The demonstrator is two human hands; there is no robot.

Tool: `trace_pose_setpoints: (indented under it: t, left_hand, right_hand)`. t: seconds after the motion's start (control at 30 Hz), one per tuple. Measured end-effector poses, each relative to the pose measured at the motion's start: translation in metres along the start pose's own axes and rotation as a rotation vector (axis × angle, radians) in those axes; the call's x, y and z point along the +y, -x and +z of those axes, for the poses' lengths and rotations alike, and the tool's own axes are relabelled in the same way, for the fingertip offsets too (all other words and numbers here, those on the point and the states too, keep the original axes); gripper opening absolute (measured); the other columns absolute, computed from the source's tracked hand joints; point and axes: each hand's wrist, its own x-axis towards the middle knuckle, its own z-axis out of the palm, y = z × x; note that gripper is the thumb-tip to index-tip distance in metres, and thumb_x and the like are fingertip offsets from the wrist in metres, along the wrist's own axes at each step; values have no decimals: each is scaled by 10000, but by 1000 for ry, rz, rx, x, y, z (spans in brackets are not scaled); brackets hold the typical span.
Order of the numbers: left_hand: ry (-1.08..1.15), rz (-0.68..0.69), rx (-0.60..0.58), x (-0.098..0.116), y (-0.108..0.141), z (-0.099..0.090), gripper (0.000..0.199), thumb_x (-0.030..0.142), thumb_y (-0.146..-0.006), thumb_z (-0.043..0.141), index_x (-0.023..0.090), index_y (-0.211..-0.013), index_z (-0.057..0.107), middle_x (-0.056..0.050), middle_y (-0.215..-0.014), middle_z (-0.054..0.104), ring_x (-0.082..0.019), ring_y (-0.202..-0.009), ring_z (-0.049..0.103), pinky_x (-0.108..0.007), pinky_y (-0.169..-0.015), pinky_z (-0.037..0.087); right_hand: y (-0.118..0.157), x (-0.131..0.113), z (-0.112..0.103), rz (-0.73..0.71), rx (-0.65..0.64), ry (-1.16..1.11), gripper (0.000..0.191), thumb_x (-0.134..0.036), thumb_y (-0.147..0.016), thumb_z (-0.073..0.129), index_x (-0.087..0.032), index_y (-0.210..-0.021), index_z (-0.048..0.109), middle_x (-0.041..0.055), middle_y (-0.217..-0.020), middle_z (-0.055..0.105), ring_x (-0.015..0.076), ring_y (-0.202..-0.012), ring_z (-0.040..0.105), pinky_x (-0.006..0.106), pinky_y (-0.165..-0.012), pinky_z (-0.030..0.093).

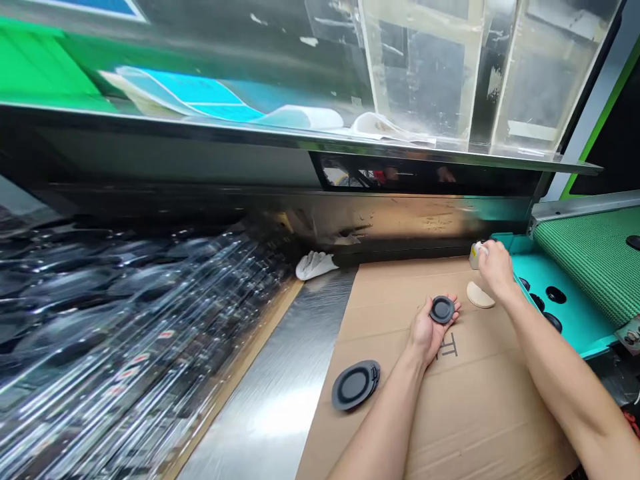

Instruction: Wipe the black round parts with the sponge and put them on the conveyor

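Note:
A small dark round rubber-like disc (443,309) with a raised rim lies in the upturned palm and fingers of my left hand (431,328), above the cardboard sheet (380,307). Farther forward, my right hand (496,267) has its fingers closed on a small white container (475,255) with a yellow mark, by the corner of the teal bin (597,343). A round cream pad (480,295) rests on the cardboard just below that hand, partly behind the wrist. Left of my left forearm sits a larger dark grey ring-shaped piece (356,385), perhaps several stacked.
Several black round pieces (556,295) lie in the bin, beside a green conveyor belt (595,260). Many clear plastic-wrapped packs (125,340) fill the left. A white glove (315,265) lies by the metal wall. A metal shelf (280,137) crosses overhead.

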Motion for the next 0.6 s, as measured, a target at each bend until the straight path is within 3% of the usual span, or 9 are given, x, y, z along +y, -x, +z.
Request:
trace_pose_setpoints:
  t: [0.1, 0.2, 0.43, 0.6]
  left_hand:
    - [22, 0, 0, 0, 1, 1, 371, 395, -1024, 402, 113, -1070, 638, -204, -1248, 684, -259, -1004, 724, -324, -734, 578]
    - [37, -5, 1, 0, 1, 3, 373, 411, -1020, 415, 110, -1059, 632, -211, -1220, 694, -259, -976, 731, -316, -706, 570]
    - [48, -17, -8, 1, -1, 6, 356, 389, -1019, 413, 104, -1073, 620, -219, -1186, 705, -254, -952, 734, -309, -696, 559]
    - [67, -17, -29, 2, -1, 5, 356, 409, -1000, 458, 103, -1049, 633, -222, -1197, 698, -263, -964, 728, -314, -692, 553]
  right_hand:
    - [-50, 11, -14, 32, -123, 124, 299, -260, -986, 452, -200, -1148, 695, 125, -1143, 654, 229, -1007, 622, 281, -807, 448]
    - [-77, 22, -14, -56, -257, 172, 283, -236, -947, 512, -219, -1093, 754, 115, -1133, 696, 239, -1024, 640, 278, -802, 455]
    - [-102, 32, -10, -143, -402, 268, 306, -241, -906, 589, -233, -1155, 767, 109, -1146, 726, 243, -1047, 657, 282, -857, 478]
    - [-115, 31, -13, -139, -410, 271, 279, -232, -895, 609, -245, -1113, 783, 112, -1127, 731, 249, -1043, 659, 308, -871, 480]
